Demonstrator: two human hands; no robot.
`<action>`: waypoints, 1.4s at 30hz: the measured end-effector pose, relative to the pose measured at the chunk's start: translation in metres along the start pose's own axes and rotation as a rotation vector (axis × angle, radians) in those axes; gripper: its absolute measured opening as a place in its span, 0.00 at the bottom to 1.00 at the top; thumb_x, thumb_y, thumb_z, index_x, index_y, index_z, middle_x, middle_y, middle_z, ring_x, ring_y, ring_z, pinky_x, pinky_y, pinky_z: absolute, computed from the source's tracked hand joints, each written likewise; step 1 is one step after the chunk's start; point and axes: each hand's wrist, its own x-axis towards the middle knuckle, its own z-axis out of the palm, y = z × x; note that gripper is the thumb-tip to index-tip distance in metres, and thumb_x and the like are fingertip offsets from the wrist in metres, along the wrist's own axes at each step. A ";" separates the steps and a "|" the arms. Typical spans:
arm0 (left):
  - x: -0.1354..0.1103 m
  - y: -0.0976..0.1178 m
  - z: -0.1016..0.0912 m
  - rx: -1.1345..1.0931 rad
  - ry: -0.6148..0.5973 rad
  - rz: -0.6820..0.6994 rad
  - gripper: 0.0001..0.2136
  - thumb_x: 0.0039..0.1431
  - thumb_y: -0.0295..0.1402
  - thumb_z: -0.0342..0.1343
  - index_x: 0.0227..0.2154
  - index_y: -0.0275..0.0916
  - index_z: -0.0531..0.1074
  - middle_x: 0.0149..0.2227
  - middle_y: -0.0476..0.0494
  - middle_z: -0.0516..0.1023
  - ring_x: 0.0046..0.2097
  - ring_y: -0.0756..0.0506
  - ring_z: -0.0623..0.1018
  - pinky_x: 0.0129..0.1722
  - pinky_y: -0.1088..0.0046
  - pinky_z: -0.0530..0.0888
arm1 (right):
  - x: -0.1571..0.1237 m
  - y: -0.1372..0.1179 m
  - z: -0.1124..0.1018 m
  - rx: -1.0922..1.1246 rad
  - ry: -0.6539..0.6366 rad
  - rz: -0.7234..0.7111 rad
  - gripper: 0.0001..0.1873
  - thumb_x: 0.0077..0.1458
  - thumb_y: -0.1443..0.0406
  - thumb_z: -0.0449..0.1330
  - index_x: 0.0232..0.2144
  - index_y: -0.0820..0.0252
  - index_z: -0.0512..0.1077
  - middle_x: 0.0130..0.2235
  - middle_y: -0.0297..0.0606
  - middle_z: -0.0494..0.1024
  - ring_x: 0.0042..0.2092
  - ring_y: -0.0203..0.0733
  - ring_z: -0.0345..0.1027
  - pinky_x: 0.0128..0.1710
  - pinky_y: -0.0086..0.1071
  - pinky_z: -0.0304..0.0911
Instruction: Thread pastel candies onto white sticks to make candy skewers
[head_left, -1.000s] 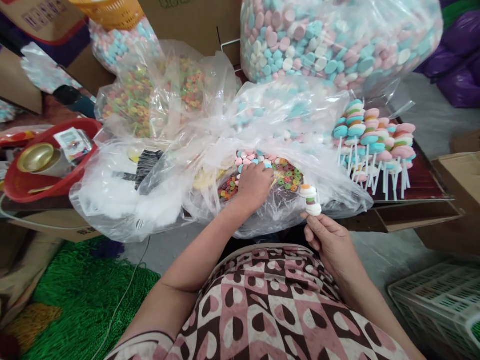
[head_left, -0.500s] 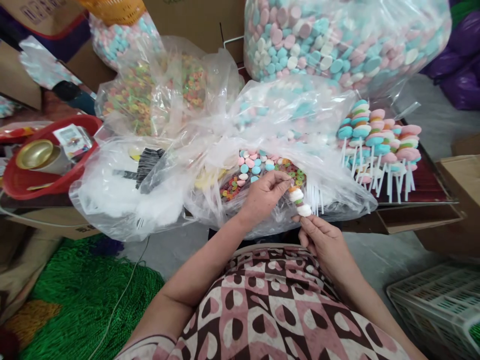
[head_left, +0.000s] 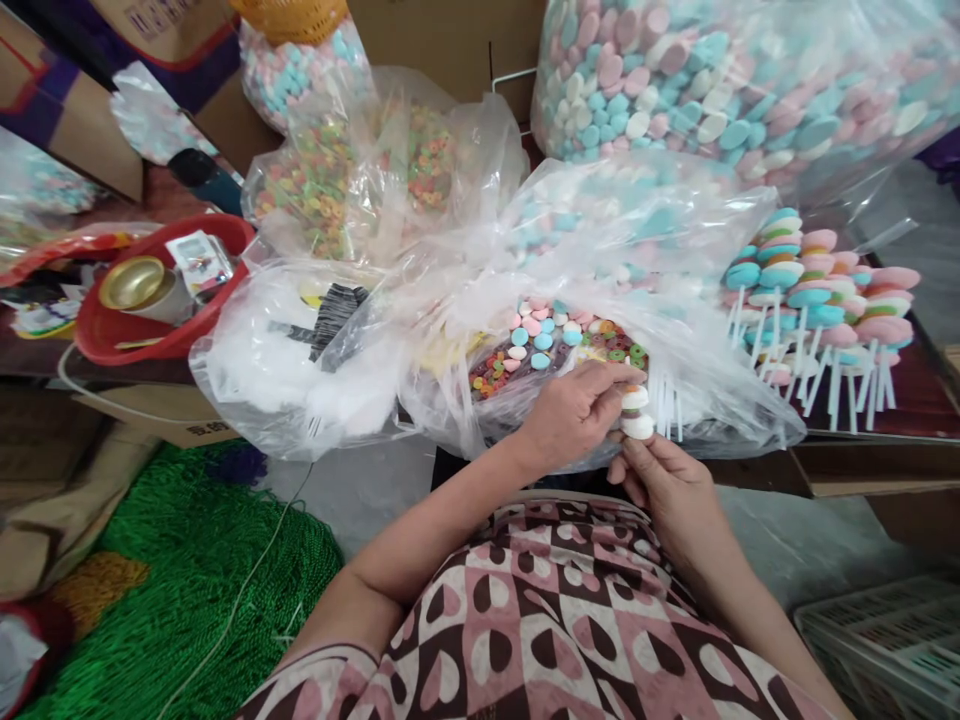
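My right hand (head_left: 664, 485) pinches the stick of a candy skewer (head_left: 636, 412) stacked with white discs and a coloured ring. My left hand (head_left: 577, 410) closes its fingertips over the top of that stack, pressing a small piece onto it. Both hands work at the mouth of an open clear plastic bag (head_left: 480, 400) holding loose pastel discs and small coloured ring candies (head_left: 555, 340). A bundle of bare white sticks (head_left: 667, 405) lies just right of the hands.
Finished skewers (head_left: 814, 290) stand in a row at the right. A big bag of pastel discs (head_left: 720, 90) rises behind. A bag of ring candies (head_left: 352, 170) and a red basin (head_left: 112, 335) sit left. Green netting (head_left: 172, 580) covers the floor; a white crate (head_left: 885, 630) is lower right.
My left hand left the loose candies in the bag and came to the top of the skewer. The right hand held the skewer throughout. The view shifted left.
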 end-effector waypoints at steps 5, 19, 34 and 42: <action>0.005 -0.016 -0.044 0.289 0.120 -0.068 0.13 0.66 0.32 0.45 0.46 0.38 0.72 0.48 0.40 0.79 0.51 0.46 0.76 0.53 0.69 0.71 | 0.001 0.000 -0.006 0.085 0.034 -0.046 0.13 0.50 0.55 0.67 0.34 0.58 0.78 0.22 0.32 0.71 0.20 0.30 0.52 0.19 0.28 0.44; 0.010 -0.052 -0.075 0.821 -0.016 -0.273 0.11 0.63 0.32 0.47 0.33 0.40 0.75 0.31 0.42 0.79 0.38 0.43 0.76 0.40 0.67 0.69 | -0.002 0.006 -0.010 0.061 0.022 0.035 0.17 0.49 0.52 0.67 0.33 0.59 0.78 0.22 0.32 0.70 0.19 0.30 0.49 0.17 0.28 0.40; 0.013 -0.049 -0.059 0.775 -0.110 -0.222 0.15 0.67 0.33 0.43 0.40 0.37 0.76 0.41 0.38 0.79 0.45 0.43 0.76 0.46 0.66 0.69 | -0.002 0.009 -0.010 0.054 0.027 0.023 0.16 0.49 0.53 0.67 0.33 0.59 0.78 0.21 0.32 0.71 0.19 0.29 0.50 0.18 0.28 0.41; 0.013 -0.050 -0.077 0.561 -0.258 -0.224 0.13 0.60 0.35 0.53 0.45 0.39 0.76 0.41 0.43 0.79 0.45 0.45 0.76 0.46 0.68 0.70 | -0.001 0.006 -0.006 0.059 0.025 0.032 0.16 0.47 0.52 0.68 0.31 0.58 0.79 0.21 0.32 0.71 0.18 0.30 0.50 0.18 0.28 0.40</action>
